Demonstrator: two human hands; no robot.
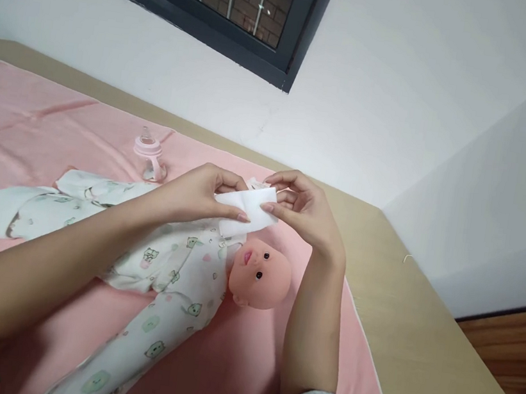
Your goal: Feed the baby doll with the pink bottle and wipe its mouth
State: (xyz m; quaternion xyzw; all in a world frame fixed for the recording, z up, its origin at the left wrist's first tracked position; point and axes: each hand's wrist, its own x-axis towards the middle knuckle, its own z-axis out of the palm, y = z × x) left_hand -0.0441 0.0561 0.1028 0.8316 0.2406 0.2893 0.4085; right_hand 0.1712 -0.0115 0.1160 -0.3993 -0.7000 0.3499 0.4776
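Both hands grip a folded white tissue (257, 210) above the upper body of a baby doll (262, 278). My left hand (205, 196) pinches its left part, thumb on top. My right hand (303, 209) pinches the right end between thumb and fingers. The doll lies on its back in white pajamas (184, 277) printed with green animals, its head to the right. Just behind the tissue sits a small white crumpled item (255, 184), partly hidden by my hands.
A pink blanket (241, 362) lies under the doll on a wooden table (408, 345). A baby bottle (149, 151) with a pink collar and handle stands behind the doll's body. White walls and a dark-framed window (285, 64) border the table's far side.
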